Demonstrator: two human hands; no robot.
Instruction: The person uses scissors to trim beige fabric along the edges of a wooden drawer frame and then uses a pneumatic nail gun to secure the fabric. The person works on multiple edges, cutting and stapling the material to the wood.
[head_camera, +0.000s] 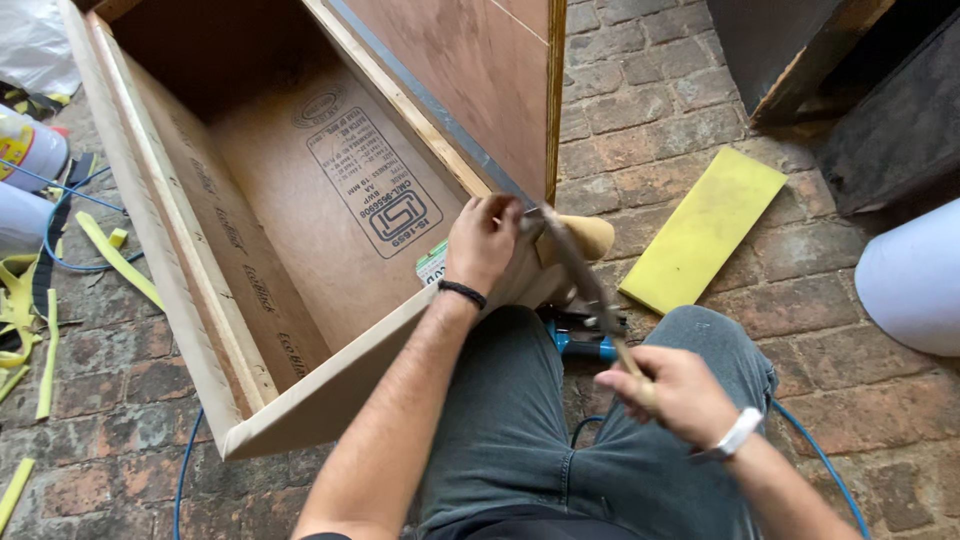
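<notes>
An open plywood box (250, 300) lies on a brick floor in front of my knees. My left hand (483, 240), with a black band at the wrist, rests on the box's near right corner, fingers curled over the edge. My right hand (672, 393), wearing a white wristband, grips the wooden handle of a hammer (580, 280). The hammer's blurred shaft slants up to the left, and its head is close to my left hand's fingers at the box corner. Whether a nail is pinched under the fingers is not visible.
A yellow foam slab (703, 228) lies on the bricks to the right. A blue tool (583, 338) sits between my knees, with a blue cord (820, 460) trailing right. Yellow strips (115, 255) and white bottles (30, 150) are at left. A white rounded object (915, 280) is at far right.
</notes>
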